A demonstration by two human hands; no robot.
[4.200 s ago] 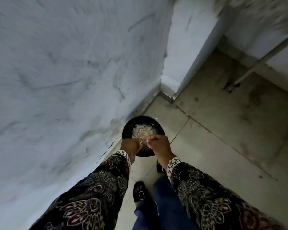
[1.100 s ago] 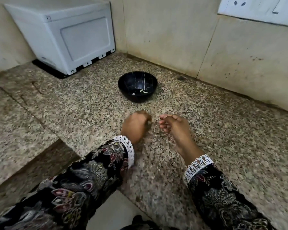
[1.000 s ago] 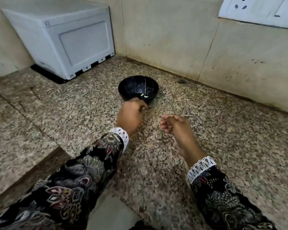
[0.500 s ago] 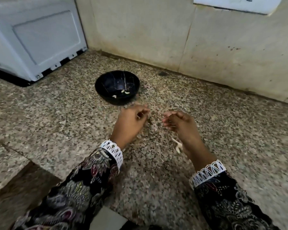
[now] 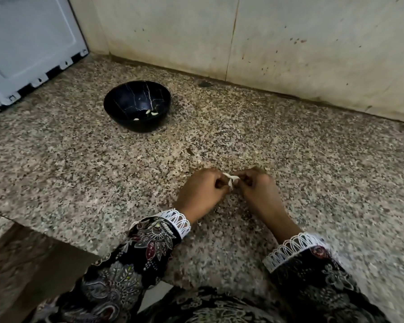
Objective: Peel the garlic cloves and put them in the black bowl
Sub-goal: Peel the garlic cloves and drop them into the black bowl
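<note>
Both hands, left (image 5: 202,191) and right (image 5: 257,190), pinch one clove (image 5: 230,179) so we can strip skin; bowl (image 5: 137,106) waits nearby.

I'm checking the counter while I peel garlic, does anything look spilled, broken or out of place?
Nothing spilled. The black bowl stands upright on the granite counter; its pale lines look like a marble pattern, not cracks. A few peeled cloves lie inside. Both hands pinch a garlic clove. The wall is speckled with dark spots.
</note>
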